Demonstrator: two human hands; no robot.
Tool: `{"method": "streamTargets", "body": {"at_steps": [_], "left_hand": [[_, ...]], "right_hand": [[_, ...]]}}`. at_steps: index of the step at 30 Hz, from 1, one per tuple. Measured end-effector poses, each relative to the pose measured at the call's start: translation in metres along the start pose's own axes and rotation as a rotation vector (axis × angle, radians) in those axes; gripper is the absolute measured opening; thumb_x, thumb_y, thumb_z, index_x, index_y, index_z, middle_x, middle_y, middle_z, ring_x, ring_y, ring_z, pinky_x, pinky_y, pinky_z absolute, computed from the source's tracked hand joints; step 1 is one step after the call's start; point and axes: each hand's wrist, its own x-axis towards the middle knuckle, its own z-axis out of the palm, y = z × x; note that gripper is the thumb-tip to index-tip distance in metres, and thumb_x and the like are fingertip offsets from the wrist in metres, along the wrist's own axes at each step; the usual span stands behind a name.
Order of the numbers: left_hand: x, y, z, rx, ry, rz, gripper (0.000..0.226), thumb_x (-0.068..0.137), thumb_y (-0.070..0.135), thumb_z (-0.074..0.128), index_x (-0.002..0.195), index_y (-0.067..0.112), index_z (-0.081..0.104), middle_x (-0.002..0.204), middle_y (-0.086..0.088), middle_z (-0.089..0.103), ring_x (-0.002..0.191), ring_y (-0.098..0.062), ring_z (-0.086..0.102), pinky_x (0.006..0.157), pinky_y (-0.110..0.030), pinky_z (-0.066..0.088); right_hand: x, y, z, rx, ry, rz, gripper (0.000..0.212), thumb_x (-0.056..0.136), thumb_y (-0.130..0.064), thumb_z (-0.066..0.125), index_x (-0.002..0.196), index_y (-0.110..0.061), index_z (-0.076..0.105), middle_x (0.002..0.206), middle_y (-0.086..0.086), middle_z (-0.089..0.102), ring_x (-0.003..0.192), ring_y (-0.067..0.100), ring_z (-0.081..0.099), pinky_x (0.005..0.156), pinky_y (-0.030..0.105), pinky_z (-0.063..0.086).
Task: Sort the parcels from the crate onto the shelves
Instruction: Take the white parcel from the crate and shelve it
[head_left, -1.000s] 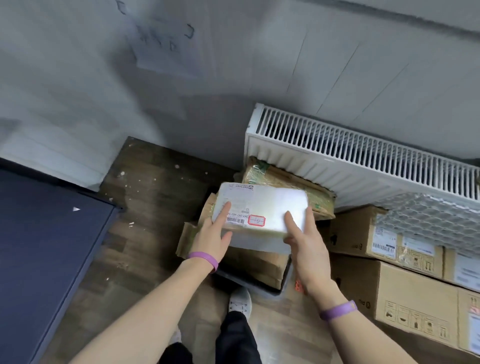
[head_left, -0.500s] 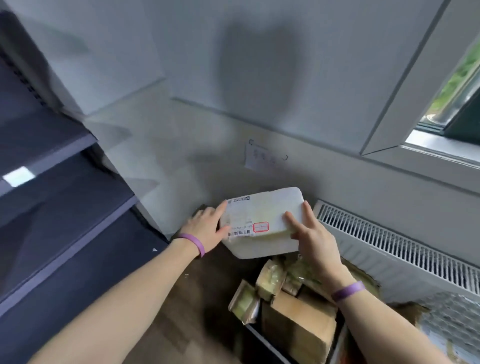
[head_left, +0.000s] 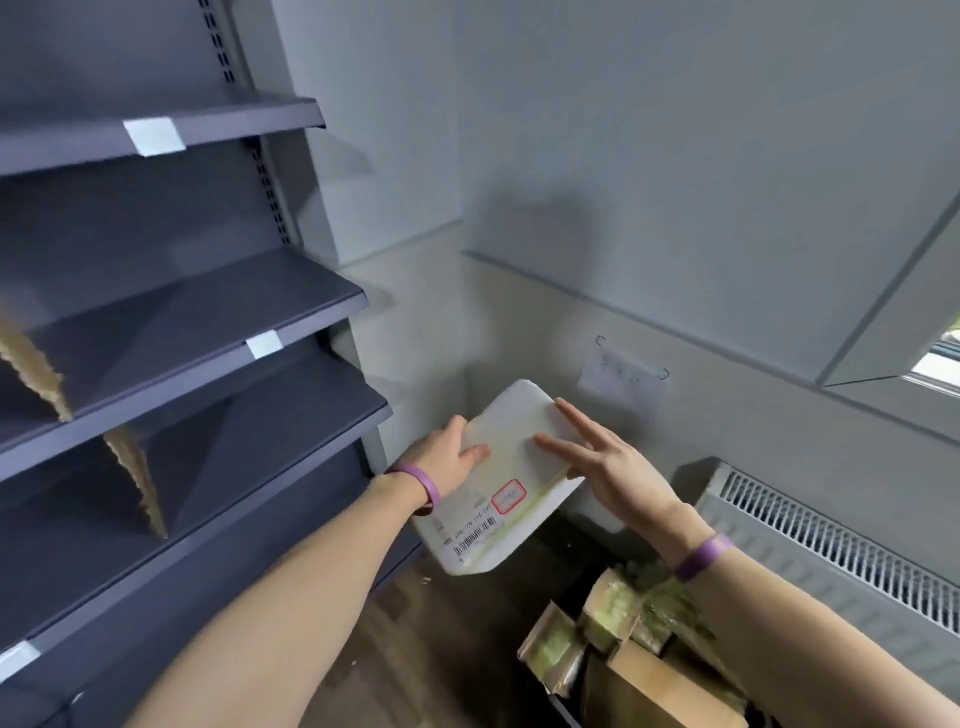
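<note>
While the left hand (head_left: 448, 460) grips the white parcel (head_left: 506, 467), the right hand (head_left: 615, 467) lies spread, apparently touching it

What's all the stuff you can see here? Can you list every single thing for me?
white parcel: one, white with a barcode and a red-edged sticker, held up beside the shelves
shelves: several boards, dark grey, left side
shelf labels: three, white, on the shelves' front edges
cardboard dividers: two, brown, standing on the shelves
brown parcels: a heap, number unclear, brown with greenish tape, bottom right
radiator: one, white, right wall
paper note: one, white, on the wall behind the white parcel
floor: brown wood, bottom
wristbands: two, purple, one on each wrist
left hand: one, grips the white parcel's left edge
right hand: one, straight fingers resting on the white parcel
</note>
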Motion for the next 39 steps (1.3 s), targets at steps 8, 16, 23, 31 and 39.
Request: {"method": "streamTargets", "body": {"at_steps": [8, 16, 23, 31, 39], "left_hand": [[-0.049, -0.052, -0.035, -0.126, 0.250, -0.159, 0.038, 0.094, 0.053, 0.043, 0.105, 0.017, 0.043, 0.097, -0.002, 0.060, 0.081, -0.022, 0.056, 0.063, -0.031, 0.040], [-0.083, -0.074, -0.071, -0.287, 0.516, -0.391, 0.039, 0.095, 0.051, 0.045, 0.097, 0.012, 0.042, 0.091, -0.005, 0.057, 0.075, -0.023, 0.053, 0.063, -0.030, 0.038], [-0.102, -0.074, -0.087, -0.314, 0.668, -0.486, 0.037, 0.096, 0.045, 0.047, 0.101, 0.010, 0.041, 0.091, -0.004, 0.055, 0.075, -0.021, 0.050, 0.061, -0.029, 0.035], [-0.113, -0.073, -0.104, -0.441, 0.632, -0.365, 0.035, 0.091, 0.040, 0.055, 0.100, 0.011, 0.037, 0.089, -0.002, 0.055, 0.073, -0.016, 0.054, 0.061, -0.031, 0.041], [-0.132, -0.070, -0.141, -0.529, 0.596, -0.174, 0.077, 0.088, 0.028, 0.066, 0.142, 0.027, 0.011, 0.122, 0.010, 0.039, 0.107, -0.014, 0.048, 0.091, -0.032, 0.042]], "right_hand": [[0.046, -0.090, 0.018, 0.329, 0.076, 0.372, 0.067, 0.094, -0.013, 0.046, 0.142, -0.047, 0.014, 0.111, -0.007, 0.069, 0.096, 0.018, 0.058, 0.088, 0.035, 0.047], [0.091, -0.168, 0.028, 0.608, -0.007, 0.254, 0.027, 0.100, -0.025, 0.044, 0.127, -0.031, 0.045, 0.114, 0.002, 0.066, 0.095, 0.019, 0.065, 0.077, 0.030, 0.046], [0.113, -0.195, 0.039, 0.791, -0.380, 0.120, 0.107, 0.088, -0.040, 0.066, 0.141, -0.051, -0.025, 0.128, -0.008, 0.057, 0.114, 0.018, 0.059, 0.095, 0.041, 0.052], [0.136, -0.193, 0.026, 0.698, -0.268, 0.133, 0.065, 0.084, -0.013, 0.066, 0.138, -0.029, 0.034, 0.114, -0.007, 0.061, 0.105, 0.019, 0.059, 0.084, 0.031, 0.047], [0.156, -0.186, -0.001, 0.591, -0.409, 0.047, 0.049, 0.089, -0.012, 0.065, 0.131, -0.020, 0.040, 0.115, -0.007, 0.060, 0.107, 0.017, 0.057, 0.088, 0.032, 0.044]]}}
